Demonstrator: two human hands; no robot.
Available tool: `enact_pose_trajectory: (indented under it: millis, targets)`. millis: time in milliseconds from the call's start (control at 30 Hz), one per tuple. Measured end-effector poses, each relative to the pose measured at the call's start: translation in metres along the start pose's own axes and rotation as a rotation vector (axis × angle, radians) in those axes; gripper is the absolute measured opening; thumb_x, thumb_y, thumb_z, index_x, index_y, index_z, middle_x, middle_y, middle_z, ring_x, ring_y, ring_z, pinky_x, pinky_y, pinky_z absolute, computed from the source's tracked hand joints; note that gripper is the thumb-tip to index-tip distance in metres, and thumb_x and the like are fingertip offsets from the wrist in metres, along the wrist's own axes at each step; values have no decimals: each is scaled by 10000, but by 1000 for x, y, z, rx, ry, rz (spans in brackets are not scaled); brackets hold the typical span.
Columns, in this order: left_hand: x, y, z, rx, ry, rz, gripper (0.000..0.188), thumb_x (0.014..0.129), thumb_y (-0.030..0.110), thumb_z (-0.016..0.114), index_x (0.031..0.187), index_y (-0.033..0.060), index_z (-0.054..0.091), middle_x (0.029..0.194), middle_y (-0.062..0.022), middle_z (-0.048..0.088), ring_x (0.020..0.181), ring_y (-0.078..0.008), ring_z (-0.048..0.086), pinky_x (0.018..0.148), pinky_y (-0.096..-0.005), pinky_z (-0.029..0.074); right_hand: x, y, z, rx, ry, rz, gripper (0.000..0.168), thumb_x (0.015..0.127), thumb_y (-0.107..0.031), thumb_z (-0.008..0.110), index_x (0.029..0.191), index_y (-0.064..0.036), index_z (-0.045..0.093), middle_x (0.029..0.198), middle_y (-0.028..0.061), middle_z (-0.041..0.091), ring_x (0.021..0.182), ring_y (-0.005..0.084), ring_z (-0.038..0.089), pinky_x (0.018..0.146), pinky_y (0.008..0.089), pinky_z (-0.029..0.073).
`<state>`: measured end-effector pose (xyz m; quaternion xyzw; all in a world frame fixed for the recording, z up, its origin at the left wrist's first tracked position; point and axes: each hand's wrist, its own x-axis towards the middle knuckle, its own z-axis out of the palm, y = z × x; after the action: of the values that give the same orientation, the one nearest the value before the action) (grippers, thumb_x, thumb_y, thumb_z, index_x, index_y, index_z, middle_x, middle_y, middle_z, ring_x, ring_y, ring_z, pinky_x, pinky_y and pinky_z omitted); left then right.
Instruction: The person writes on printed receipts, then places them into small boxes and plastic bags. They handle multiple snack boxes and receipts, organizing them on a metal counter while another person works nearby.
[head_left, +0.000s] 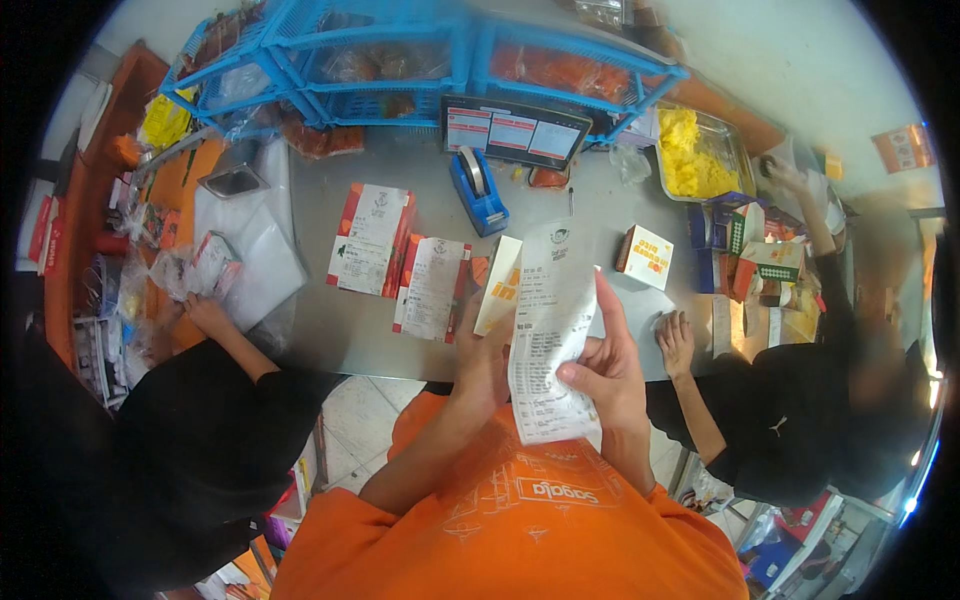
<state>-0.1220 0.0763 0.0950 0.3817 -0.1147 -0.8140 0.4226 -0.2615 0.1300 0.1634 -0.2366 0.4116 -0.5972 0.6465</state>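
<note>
My right hand (611, 375) holds a long printed paper receipt (553, 337) upright between thumb and fingers, in front of my orange shirt. My left hand (482, 360) is around the lower end of a small white and yellow cardboard food box (499, 281), partly hidden behind the receipt. To the left lie two red cartons, each with a receipt on top: one farther back (371, 240), one nearer (433, 289). Another white and orange box (646, 257) stands on the steel table to the right. A blue tape dispenser (478, 191) sits beyond my hands.
Blue plastic racks (382, 71) and a tablet (514, 133) line the table's back. A metal tray of yellow food (697, 154) stands back right, beside stacked cartons (772, 255). One co-worker handles a plastic-wrapped box (215, 262) at left; another's hand (676, 343) rests near the right edge.
</note>
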Motion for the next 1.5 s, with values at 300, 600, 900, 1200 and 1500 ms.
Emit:
enact_pose_trajectory:
  millis: [300,600,900,1200,1500]
  targets:
    - [-17,28,9,-94,-26,94,469,1041,271,461,1423,17,365,1296,-132,575,1143,-214,616,913,-363,544,-19,-12,16,-609,56,65,883,840,165,571,1571,-23,113,1190,225,652,1066,202,651,886,279,500]
    - [-26,47,0,140,-36,306,471,890,68,674,1292,-30,447,1126,-122,623,1003,-155,630,841,-293,530,6,-15,23,-535,92,-105,941,842,-49,732,1575,-54,142,1188,156,623,967,127,598,799,267,492]
    - [-46,87,4,313,-256,175,525,884,47,684,1328,-31,417,1236,-138,581,1106,-161,599,899,-314,523,43,-3,29,-482,64,-189,680,953,-47,590,1530,26,236,1435,183,448,1313,231,450,1077,330,357]
    - [-35,70,-2,427,-19,398,570,901,111,689,1340,-44,360,1161,-153,595,985,-177,645,819,-297,549,44,22,40,-851,13,-208,625,974,-101,577,1522,-5,292,1292,131,479,1224,208,484,1018,322,397]
    - [-29,107,-52,115,337,352,486,900,78,682,1314,-42,457,1178,-148,620,1027,-200,657,851,-313,551,182,38,-80,-945,321,-42,504,964,-333,615,1345,-7,565,1113,113,665,975,182,592,883,320,447]
